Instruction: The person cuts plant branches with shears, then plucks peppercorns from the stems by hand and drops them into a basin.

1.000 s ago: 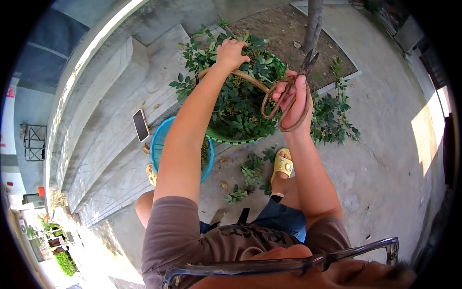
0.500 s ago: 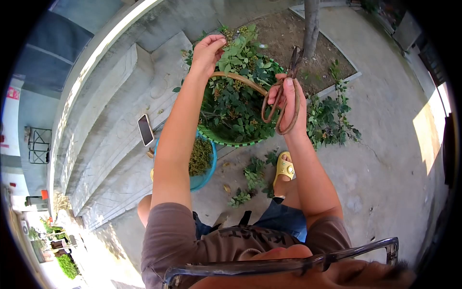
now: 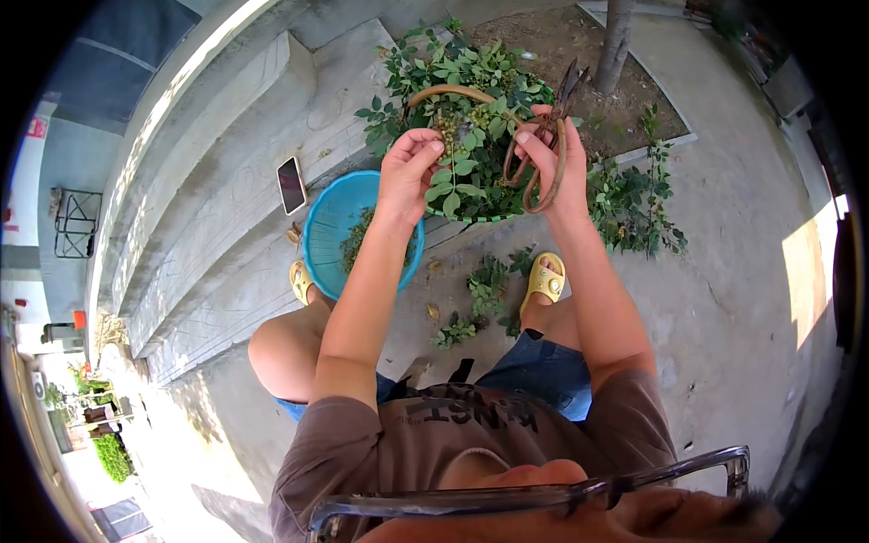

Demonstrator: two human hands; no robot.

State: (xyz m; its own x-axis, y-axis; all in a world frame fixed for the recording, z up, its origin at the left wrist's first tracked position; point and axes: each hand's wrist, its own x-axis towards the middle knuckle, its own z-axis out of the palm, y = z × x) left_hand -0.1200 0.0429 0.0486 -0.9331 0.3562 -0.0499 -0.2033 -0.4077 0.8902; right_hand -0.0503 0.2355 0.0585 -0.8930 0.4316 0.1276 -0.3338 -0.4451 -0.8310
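1. Concrete ground spreads across the right of my head-camera view, sunlit at the far edge; curved steps take up much of the left
2. Soil bed beyond the basket, pale kerb along its edge, one tree trunk standing in it
3. Green basket ahead of the person, heaped with leafy branches that overhang its far and left sides; a brown handle arches over the pile
4. Blue basin just left of the basket, partly under the left forearm; I make out a mound of small greenish berries inside
5. Loose branches on the concrete right of the basket; smaller leafy pieces near the right yellow sandal
6. Right hand wrapped round the loop handles of the scissors, blades pointing away from the body; I cannot tell whether its fingertips touch the sprig
7. Left hand narrowed to a thumb-and-finger pinch on a leafy sprig, held over the basket's near side
8. Phone on a step left of the basin, screen dark
9. Berry clusters beside the left fingertips, greenish, fine detail too small for me to read
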